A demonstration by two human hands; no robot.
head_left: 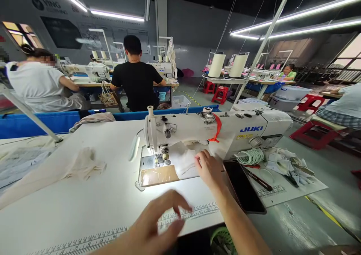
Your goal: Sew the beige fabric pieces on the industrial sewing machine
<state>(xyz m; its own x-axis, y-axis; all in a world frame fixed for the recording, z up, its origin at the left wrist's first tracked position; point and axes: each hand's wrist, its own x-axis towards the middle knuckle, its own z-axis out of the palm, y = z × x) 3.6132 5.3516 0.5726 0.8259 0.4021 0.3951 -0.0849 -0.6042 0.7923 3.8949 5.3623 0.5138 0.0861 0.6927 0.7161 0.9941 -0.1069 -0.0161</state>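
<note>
A white bench (84, 206) is carrying a white Juki sewing machine (214, 133), its lamp lighting the needle plate. The right hand (207, 168) is resting beside the pale fabric piece (183, 161) lying under the machine arm, fingers curled loosely together, touching the cloth's edge. The left hand (155, 225) is hovering blurred above the bench's printed ruler (194, 211), fingers spread apart, holding nothing.
</note>
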